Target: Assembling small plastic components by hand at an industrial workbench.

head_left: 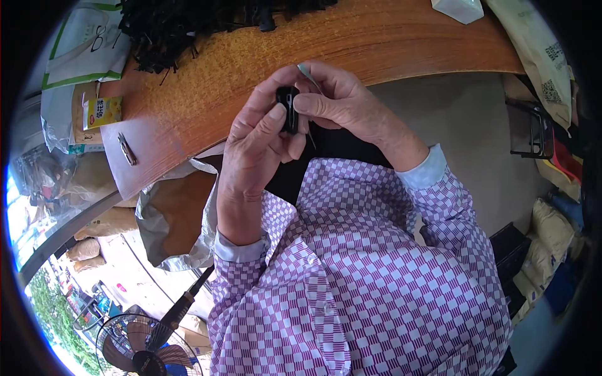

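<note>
Just past the table's near edge, my left hand (251, 138) holds a small glossy black oblong piece (288, 108) between thumb and fingers. My right hand (338, 103) meets it from the other side, its thumb tip against the piece's right side. A thin, narrow tool (308, 76) with a pale greenish flat end is held among the right fingers; a slim end sticks out below them. Its exact kind is hard to make out. On the wooden table (232, 69), a heap of black parts (182, 31) lies beyond both hands.
At the table's left end lie a small metal tool (126, 149) and a yellow packet (102, 113). A white-lined bag (179, 216) hangs open below the near edge. A fan (147, 351) stands lower left, and a white box (461, 9) sits at the far right.
</note>
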The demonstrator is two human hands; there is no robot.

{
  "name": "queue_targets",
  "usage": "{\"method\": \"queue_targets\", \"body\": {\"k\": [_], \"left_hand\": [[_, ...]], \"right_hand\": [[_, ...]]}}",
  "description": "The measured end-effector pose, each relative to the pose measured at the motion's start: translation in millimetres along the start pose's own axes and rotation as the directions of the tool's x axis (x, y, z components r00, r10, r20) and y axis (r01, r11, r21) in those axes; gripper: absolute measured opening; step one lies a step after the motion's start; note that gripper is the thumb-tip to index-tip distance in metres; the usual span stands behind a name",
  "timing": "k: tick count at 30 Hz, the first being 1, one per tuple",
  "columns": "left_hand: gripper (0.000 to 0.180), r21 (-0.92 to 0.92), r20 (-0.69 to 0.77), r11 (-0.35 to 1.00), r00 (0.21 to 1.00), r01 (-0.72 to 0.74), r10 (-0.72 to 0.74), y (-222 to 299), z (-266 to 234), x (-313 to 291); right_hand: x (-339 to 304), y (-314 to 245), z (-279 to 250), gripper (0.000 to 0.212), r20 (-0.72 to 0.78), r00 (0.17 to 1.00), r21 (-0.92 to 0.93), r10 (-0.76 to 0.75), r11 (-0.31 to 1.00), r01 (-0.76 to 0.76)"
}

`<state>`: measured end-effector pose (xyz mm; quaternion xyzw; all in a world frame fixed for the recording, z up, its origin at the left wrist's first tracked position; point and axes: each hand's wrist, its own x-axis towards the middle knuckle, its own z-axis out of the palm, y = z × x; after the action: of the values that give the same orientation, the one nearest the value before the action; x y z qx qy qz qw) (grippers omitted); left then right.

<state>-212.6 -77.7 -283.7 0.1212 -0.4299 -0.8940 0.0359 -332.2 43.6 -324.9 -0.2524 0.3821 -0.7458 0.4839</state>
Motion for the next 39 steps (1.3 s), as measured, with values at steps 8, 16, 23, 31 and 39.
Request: {"method": "queue_targets", "body": {"k": [8,16,23,31,39], "left_hand": [[0.042,0.399,-0.068,0.916,0.995,-0.040,0.073,-15.9,1.7,1.0],[0.032,0.856,-0.085,0.486,0.879,-0.177,0.469,-29.0,-7.5,-2.1],[0.033,0.779,-0.164,0.595,0.850,-0.199,0.500,-24.9,-16.3,-8.5],[0.033,0.840,-0.166,0.508,0.799,-0.193,0.578,-21.4,-25.6,-18.8],[0.031,0.900,-0.240,0.428,0.727,-0.081,0.644,-3.3,-38.7,-35.5]], "right_hand": [[-7.6,0.0,-16.4,0.022,-0.032,0.998,-0.397,-0.055,0.917,0.038],[-14.4,9.8,21.2,0.029,-0.216,0.973,-0.282,-0.083,0.959,0.019],[-6.8,15.8,47.3,0.039,-0.178,0.984,-0.217,0.023,0.974,-0.062],[4.3,26.7,58.9,0.037,-0.164,0.986,-0.289,0.010,0.955,-0.058],[28.5,34.1,70.2,0.034,-0.073,0.982,-0.135,0.173,0.974,-0.181]]}}
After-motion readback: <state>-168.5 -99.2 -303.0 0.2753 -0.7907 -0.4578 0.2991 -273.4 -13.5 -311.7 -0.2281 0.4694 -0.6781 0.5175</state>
